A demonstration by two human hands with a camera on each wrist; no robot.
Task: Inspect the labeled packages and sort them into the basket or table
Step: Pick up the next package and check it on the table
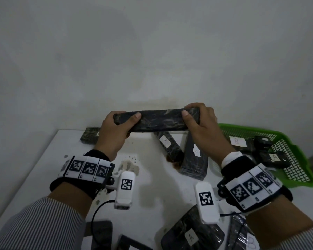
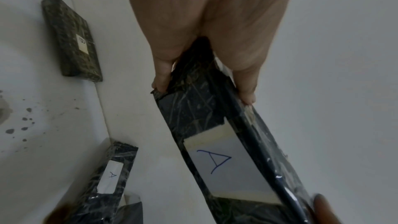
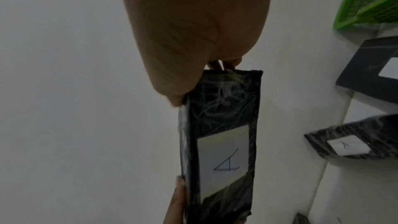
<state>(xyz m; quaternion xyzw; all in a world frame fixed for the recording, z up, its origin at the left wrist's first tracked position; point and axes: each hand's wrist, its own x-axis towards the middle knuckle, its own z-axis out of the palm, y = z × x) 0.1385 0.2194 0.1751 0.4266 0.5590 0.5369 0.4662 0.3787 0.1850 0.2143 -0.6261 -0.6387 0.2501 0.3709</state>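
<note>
Here both hands hold one long dark package [image 1: 156, 121] up in the air above the table [image 1: 152, 186], in front of the pale wall. The left hand [image 1: 114, 130] grips its left end, with the thumb on the near side and the fingers curled over the far side. The right hand [image 1: 200, 127] grips the right end in the same way. The package lies level between the two hands, with a narrow edge turned up toward the head camera. In the wrist views its lower face carries a white label [image 2: 224, 164] with a hand-written letter A, and the wrapping is shiny plastic film. Below the hands and a little to the right, two more dark packages lie on the table: one with label A [image 1: 167, 146] and, just beside it, a bigger one [image 1: 194, 156] whose letter I cannot read. To the left of the left hand, a smaller package [image 1: 89, 135] lies near the wall; its label looks like B in the left wrist view. To the right of the right hand stands a green basket [image 1: 300, 159] with several dark packages inside; one shows B and one shows A. Near the wrists, closer to the person, more packages lie on the table, one marked A [image 1: 192, 235].
</note>
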